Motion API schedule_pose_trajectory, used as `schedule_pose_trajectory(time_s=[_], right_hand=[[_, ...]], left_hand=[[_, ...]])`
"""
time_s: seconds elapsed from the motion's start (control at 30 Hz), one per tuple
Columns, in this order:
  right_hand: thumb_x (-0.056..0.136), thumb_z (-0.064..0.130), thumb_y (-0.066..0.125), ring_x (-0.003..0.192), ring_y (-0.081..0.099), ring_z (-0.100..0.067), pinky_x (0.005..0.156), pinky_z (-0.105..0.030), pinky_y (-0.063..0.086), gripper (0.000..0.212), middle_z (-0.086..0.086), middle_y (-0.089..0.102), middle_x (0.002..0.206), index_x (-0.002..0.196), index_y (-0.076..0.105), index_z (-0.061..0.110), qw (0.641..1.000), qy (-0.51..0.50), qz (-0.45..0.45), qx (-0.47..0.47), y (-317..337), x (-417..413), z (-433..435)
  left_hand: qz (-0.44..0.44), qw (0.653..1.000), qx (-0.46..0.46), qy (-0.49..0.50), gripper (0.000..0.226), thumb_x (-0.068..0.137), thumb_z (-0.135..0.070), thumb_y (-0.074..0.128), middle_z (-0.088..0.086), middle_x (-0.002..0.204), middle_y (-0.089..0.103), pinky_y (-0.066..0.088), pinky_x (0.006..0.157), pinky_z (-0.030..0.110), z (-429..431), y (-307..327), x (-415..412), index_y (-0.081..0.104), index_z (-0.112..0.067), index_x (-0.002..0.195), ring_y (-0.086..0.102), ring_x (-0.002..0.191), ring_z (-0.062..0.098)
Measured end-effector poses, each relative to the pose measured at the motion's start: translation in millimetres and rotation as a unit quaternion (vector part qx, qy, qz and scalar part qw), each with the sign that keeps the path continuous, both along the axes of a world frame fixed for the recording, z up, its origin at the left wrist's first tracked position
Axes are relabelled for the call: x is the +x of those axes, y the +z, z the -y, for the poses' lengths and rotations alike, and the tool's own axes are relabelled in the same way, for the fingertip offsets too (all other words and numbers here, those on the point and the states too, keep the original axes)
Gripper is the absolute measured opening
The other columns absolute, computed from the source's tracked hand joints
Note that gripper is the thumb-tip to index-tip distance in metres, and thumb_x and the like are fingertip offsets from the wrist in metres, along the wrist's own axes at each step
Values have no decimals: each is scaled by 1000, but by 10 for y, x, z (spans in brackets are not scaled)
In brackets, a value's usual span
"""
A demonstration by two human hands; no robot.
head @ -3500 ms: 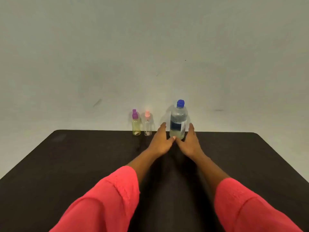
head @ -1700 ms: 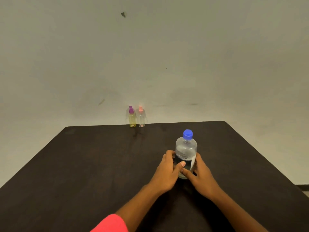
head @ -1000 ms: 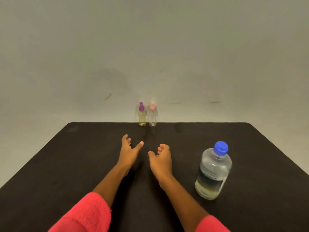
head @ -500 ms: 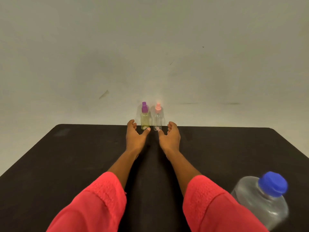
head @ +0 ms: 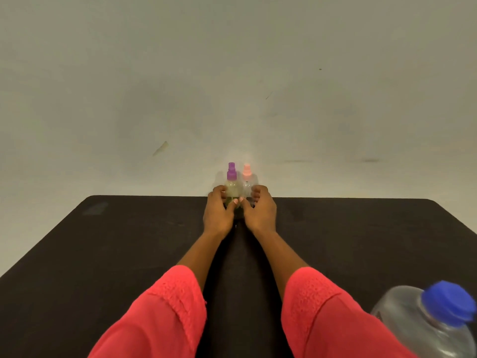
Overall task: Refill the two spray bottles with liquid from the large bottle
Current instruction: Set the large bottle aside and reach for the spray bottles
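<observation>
**Q:** Item one, and where is it?
**A:** Purple bottle (head: 231, 188). A small clear spray bottle with a purple top and yellow-green contents. It stands upright at the far edge of the counter (head: 103, 254), about midway along it.

**Q:** Item two?
**A:** Pink bottle (head: 247, 180). Same kind, with a pink top and a clear body. It stands upright just right of the purple bottle, and the blur hides whether the two touch. Its fill level cannot be read.

**Q:** Item three?
**A:** Big bottle (head: 426, 329). Clear plastic with a blue cap (head: 450, 303) on it. It sits at the near right corner of the view, well apart from the two small bottles, and is cut off by the frame edge. Blurred, liquid level not legible.

**Q:** And the left grip (head: 216, 214)?
**A:** It is curled round the purple bottle, with the fingers on its left side and the thumb across the front, low on the body.

**Q:** Right grip (head: 260, 213)?
**A:** It is curled round the pink bottle, mirror fashion, with the fingers on its right side and the thumb in front. The two thumb tips lie close together between the bottles.

**Q:** Anything else?
**A:** Both forearms reach straight forward over the counter in red sleeves (head: 160, 319). The counter is dark and matte. Behind it is a plain pale wall (head: 232, 73) with a few small marks.
</observation>
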State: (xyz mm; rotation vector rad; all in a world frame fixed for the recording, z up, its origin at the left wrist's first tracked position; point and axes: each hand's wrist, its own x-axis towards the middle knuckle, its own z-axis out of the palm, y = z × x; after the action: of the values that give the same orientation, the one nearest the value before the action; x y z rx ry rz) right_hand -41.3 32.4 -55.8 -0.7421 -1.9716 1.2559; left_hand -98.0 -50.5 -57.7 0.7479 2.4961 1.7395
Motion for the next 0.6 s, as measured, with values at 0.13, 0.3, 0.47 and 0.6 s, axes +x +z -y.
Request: schedule_pose_trajectory(time_s=[0.13, 0.3, 0.47, 0.6], right_hand=[[89, 13, 64, 107, 57, -15, 87, -20, 46, 34, -3, 58, 119, 121, 51, 13, 1000, 9, -11, 3, -18, 188, 149], [88, 13, 64, 107, 58, -15, 90, -25, 49, 32, -2, 59, 117, 119, 53, 15, 1000, 13, -21, -4, -20, 571, 439], [88, 14, 66, 108, 56, -10, 88, -17, 44, 34, 3, 59, 118, 119, 53, 19, 999, 27, -31, -18, -4, 1079, 826], [88, 16, 67, 107, 55, -6, 84, -10, 41, 34, 9, 57, 114, 118, 53, 23, 999, 39, -32, -21, -10, 1502, 1097]], left_hand=[[10, 1000, 14, -17, 28, 91, -15, 60, -1, 108, 58, 43, 83, 25, 151, 21, 163, 45, -17, 115, 56, 101, 14], [20, 999, 21, -36, 27, 92, -12, 58, -10, 100, 53, 40, 82, 20, 472, 73, 608, 41, -18, 112, 54, 95, 7], [32, 998, 37, -41, 29, 93, -12, 55, -18, 99, 52, 41, 82, 17, 887, 74, 1112, 41, -22, 116, 54, 96, 4], [37, 997, 36, -49, 40, 94, -10, 53, -16, 111, 53, 41, 89, 19, 1210, 41, 1458, 39, -24, 129, 53, 105, 4]])
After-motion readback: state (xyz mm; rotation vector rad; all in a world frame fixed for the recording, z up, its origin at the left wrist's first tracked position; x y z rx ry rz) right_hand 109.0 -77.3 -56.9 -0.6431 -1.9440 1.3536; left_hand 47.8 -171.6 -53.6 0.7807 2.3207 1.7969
